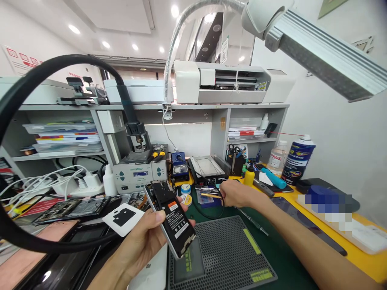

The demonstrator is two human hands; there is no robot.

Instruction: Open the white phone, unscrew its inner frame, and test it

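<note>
My left hand (152, 227) is closed around an opened smartphone (173, 219), its black battery with an orange label facing up. The phone is held tilted above a grey perforated repair mat (226, 253). Farther off, my right hand (234, 193) reaches over a small blue tray (208, 201) of thin tools. Its fingers are curled together at the tray's right side, and what they hold, if anything, is hidden. A slim screwdriver (252, 221) lies on the green work surface just below that wrist. A white card with a black cut-out shape (123, 218) lies left of the phone.
A thick black hose (27, 80) arches across the left side. Behind stand a hot-air station (140, 177) and a heating plate (208, 171). A spray can (298, 159) and a dark phone panel (305, 223) are on the right. A lamp (326, 52) hangs overhead.
</note>
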